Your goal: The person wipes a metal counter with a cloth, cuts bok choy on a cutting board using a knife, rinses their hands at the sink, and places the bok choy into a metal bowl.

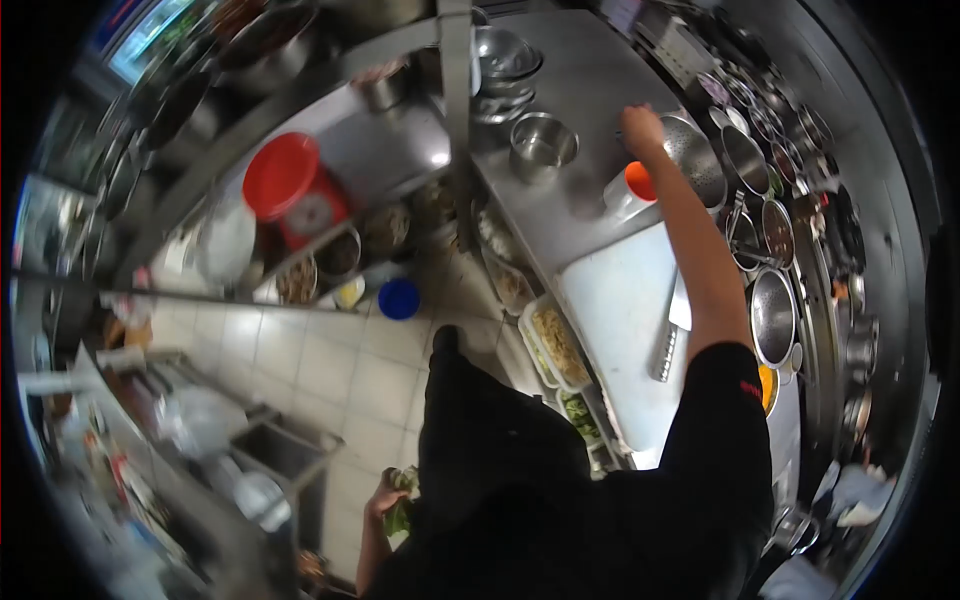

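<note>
My right hand (641, 128) is stretched far out over the steel counter. Its fingers are closed at the near-left rim of a perforated metal colander (695, 165). Just below that hand lies a white container with an orange inside (638, 183). My left hand (384, 494) hangs low by my side, wrapped around green leafy vegetables (400, 505). A knife (672, 335) rests on the white cutting board (622, 300), partly hidden by my right forearm. To the left of the colander stands a steel pot (544, 145).
Metal bowls (505, 55) are stacked on the counter (590, 60). Tubs of cut food (555, 345) line its near edge. Several bowls and ingredient pans (777, 230) run along the right. A red bucket (283, 178) sits on a shelf; a blue container (399, 299) stands near the tiled floor.
</note>
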Demonstrator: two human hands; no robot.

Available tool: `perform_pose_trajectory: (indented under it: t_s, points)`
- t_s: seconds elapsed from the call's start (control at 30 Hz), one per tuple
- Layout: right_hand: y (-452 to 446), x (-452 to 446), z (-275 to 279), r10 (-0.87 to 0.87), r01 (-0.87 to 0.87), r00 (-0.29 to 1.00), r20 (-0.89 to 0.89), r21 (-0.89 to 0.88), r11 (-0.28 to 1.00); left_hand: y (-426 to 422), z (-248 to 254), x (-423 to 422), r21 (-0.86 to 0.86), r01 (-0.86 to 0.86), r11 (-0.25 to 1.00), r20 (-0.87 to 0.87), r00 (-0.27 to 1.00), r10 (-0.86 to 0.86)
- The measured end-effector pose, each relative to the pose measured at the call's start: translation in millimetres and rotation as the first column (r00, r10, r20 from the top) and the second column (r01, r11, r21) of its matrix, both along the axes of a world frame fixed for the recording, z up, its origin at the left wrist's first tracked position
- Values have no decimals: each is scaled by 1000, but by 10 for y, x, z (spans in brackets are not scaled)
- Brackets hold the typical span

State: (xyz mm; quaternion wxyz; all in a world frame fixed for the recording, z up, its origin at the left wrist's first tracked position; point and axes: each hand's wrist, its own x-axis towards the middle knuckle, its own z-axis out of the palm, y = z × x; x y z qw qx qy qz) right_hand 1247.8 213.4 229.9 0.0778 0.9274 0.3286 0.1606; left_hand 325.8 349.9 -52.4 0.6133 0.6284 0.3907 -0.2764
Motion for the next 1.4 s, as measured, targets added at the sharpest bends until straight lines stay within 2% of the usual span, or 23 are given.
perform_pose_trajectory:
  t_s: [0.1,0.17,0.2,0.27,0.33,0.4,0.43,0.47,0.5,0.57,0.6,0.67,0.77,0.87,1.0,1.03,1.07,1.1,1.17,1.27,1.33,1.37,1.4]
  points:
    - [356,617,-441,-256,266,945,-202,26,964,992,307,626,69,-221,973,51,975,218]
    - [436,896,-596,-368,393,888,-275,36,919,1507,607,946,-95,-392,915,-245,900,361]
    - [384,911,-700,-416,412,903,-108,-54,909,1699,596,913,23,-234,972,-161,959,234]
    - [281,901,-794,-472,474,880,53,-146,868,2062,513,573,-217,-398,891,-177,914,365]
    - [278,904,-643,-382,359,924,-30,-277,891,2390,342,593,-188,-318,929,-180,941,286]
    - [275,970,-588,-273,281,958,87,-98,955,2498,517,660,32,141,989,-251,959,-128]
    - [384,912,-378,-364,370,929,-70,241,897,2569,807,727,57,315,947,21,948,-317]
    - [438,890,-173,-388,451,892,-234,535,714,2568,1363,1078,145,431,891,291,842,-455]
    - [375,903,-77,-396,452,890,-225,544,707,2595,1422,1159,121,367,922,122,917,-381]
    - [88,1000,166,-194,405,914,-357,847,344,2608,1733,1660,83,343,936,53,936,-347]
    - [-43,823,399,-214,399,914,-343,855,331,2614,1888,1913,67,329,942,17,944,-330]
    - [-252,165,1077,253,385,903,-348,915,-117,2765,1311,2082,43,459,887,-7,888,-460]
    - [-767,-1050,1979,413,302,900,-137,881,-365,2956,406,2602,63,687,724,41,723,-690]
    - [-2061,-2015,2262,467,142,879,94,884,-445,2885,-107,3139,140,831,538,99,529,-843]
    - [-2637,-4021,2848,6,10,1000,-9,901,-434,2590,-450,3582,237,873,426,144,402,-904]
    - [-2822,-4277,2838,180,46,983,26,923,-382,2548,-567,3635,251,875,415,166,383,-909]
    - [-2998,-4554,2737,10,31,1000,-30,905,-425,2497,-744,3706,270,875,402,212,353,-911]
    - [-3312,-4822,2515,15,138,989,-146,894,-426,2426,-903,3745,297,875,383,276,305,-911]
    - [-3519,-5245,2230,84,306,951,-296,881,-362,1932,-479,3694,293,855,427,180,389,-903]
    - [-3819,-5418,1345,53,384,889,-455,676,-629,1154,135,3576,278,855,437,139,415,-899]
    - [-4080,-5266,410,55,545,793,-607,666,-508,1110,-198,3453,200,902,383,94,372,-924]
    - [-4052,-5158,29,-75,659,708,-702,695,-287,1054,-326,3450,121,931,345,76,338,-938]
    - [-4067,-5073,-344,-124,853,490,-863,504,-135,824,55,3337,323,904,280,144,246,-959]
